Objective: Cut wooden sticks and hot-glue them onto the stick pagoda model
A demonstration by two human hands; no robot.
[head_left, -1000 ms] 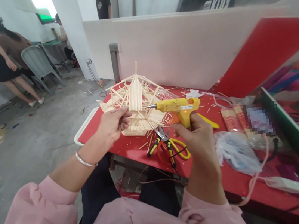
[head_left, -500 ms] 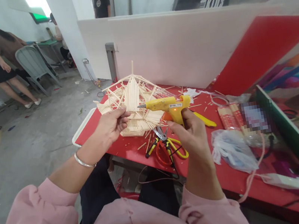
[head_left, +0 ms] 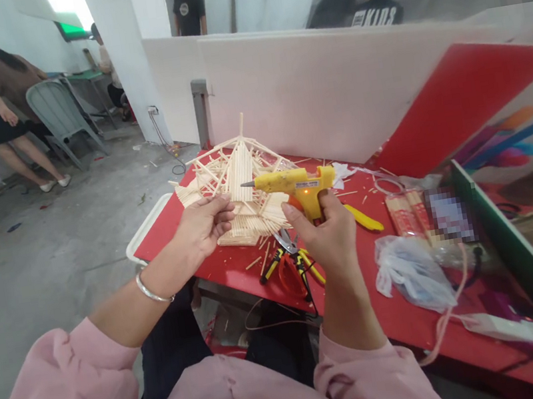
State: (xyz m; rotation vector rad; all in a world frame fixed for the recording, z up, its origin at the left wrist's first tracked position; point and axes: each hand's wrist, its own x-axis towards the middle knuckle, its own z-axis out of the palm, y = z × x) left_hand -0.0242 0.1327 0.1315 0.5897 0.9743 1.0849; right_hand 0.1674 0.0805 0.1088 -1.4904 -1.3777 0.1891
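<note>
- A red table (head_left: 237, 268) is seen from above, its white-edged near corner at the left; a white partition board (head_left: 309, 85) stands along its far side.
- A model built of thin wooden sticks (head_left: 236, 170), with a peaked roof, rests on the far left part of the table.
- The left hand (head_left: 204, 223) is held against the model's near left edge, its fingers drawn together and pinched on the sticks there; a silver bracelet (head_left: 152, 292) is worn on that wrist.
- A yellow glue gun (head_left: 297, 184) is gripped by the right hand (head_left: 326, 237), whose fingers are wrapped tight around the handle; the nozzle is pointed left and held just in front of the model's roof.
- A crumpled clear plastic bag (head_left: 412, 271) lies on the table to the right of the right hand; what it holds cannot be made out.
- A packet of wooden sticks (head_left: 405, 214) lies just beyond the bag.
- Pliers and scissors with yellow and red handles (head_left: 289, 263) lie on the table beneath the right hand, near the table's front edge.
- Loose stick offcuts (head_left: 253, 262) are scattered on the red surface beside the model.
</note>
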